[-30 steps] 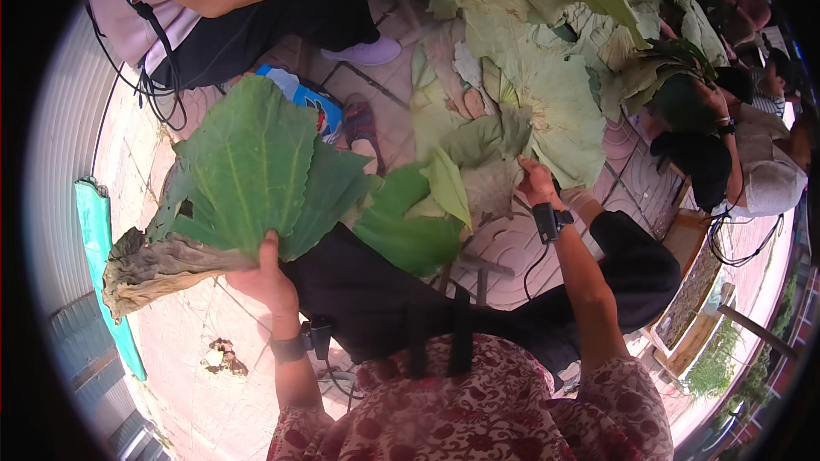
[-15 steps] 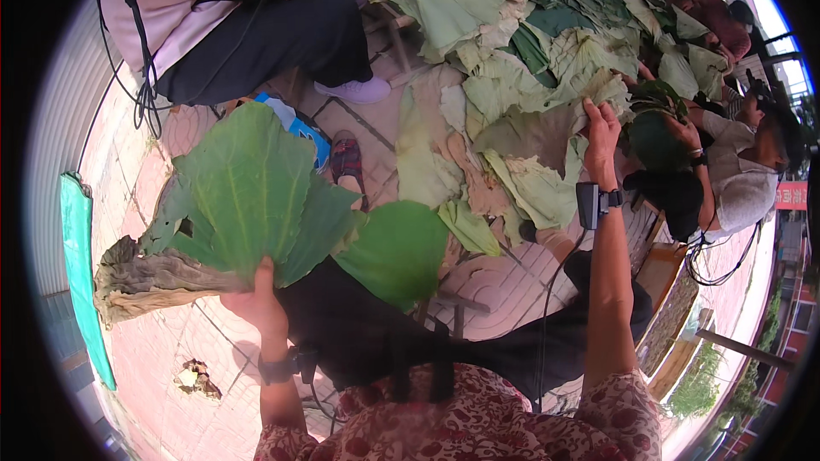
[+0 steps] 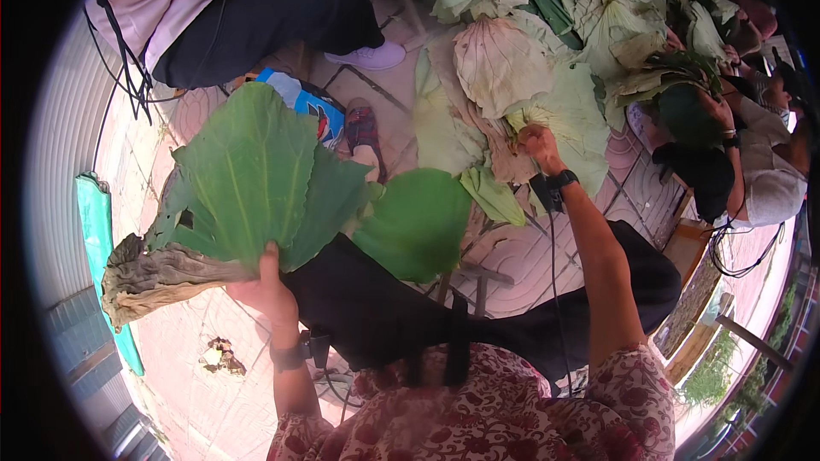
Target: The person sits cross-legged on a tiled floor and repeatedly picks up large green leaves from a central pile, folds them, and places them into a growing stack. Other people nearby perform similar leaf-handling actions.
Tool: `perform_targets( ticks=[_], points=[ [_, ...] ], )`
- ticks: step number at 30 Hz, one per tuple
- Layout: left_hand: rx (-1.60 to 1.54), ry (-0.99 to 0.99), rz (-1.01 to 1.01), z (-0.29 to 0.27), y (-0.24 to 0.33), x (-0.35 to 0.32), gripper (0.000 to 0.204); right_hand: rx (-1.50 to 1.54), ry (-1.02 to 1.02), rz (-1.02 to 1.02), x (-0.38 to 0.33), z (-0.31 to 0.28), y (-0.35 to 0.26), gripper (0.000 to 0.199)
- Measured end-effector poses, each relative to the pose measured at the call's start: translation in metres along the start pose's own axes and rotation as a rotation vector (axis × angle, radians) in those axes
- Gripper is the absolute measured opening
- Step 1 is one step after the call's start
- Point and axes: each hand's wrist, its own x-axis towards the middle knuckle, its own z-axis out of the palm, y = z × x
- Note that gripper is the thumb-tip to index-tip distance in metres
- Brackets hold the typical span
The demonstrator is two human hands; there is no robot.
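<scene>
Pinching a fan of green lotus leaves (image 3: 243, 171) beneath its thumb, the left hand (image 3: 266, 286) is closed firmly on their base, the leaves spreading beyond its fingers; a dry brown leaf (image 3: 162, 282) juts out to the left of them. Curled fingers on the right hand (image 3: 540, 145) rest over pale lotus leaves (image 3: 571, 111); whether they grip one, I cannot tell. A tan leaf (image 3: 500, 60) lies just past those fingertips, a round green leaf (image 3: 414, 222) between both hands.

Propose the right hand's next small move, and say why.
Perhaps draw one of the broad, wrinkled, pale-green leaves toward the left hand: the right hand is curled among them, while the left holds a fan of flat green leaves.
</scene>
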Motion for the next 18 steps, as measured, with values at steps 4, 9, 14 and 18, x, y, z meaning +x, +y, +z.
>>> perform_targets(
  ticks=[4, 9, 14, 18],
  points=[
    [-0.060, -0.039, 0.008, 0.016, 0.006, 0.005, 0.024, -0.324, -0.265, 0.032, -0.055, -0.003, 0.119, 0.043],
    [-0.009, -0.006, -0.005, 0.004, 0.011, -0.003, 0.024, -1.085, -0.251, 0.116, -0.119, 0.084, 0.091, 0.037],
    [0.004, -0.039, 0.031, 0.006, 0.008, 0.000, 0.024, -0.878, -0.023, 0.165, -0.124, 0.081, 0.092, 0.042],
    [-0.030, -0.057, 0.006, 0.004, 0.008, 0.000, 0.022, 0.078, 0.033, 0.117, -0.106, 0.051, 0.083, 0.041]
  ],
)
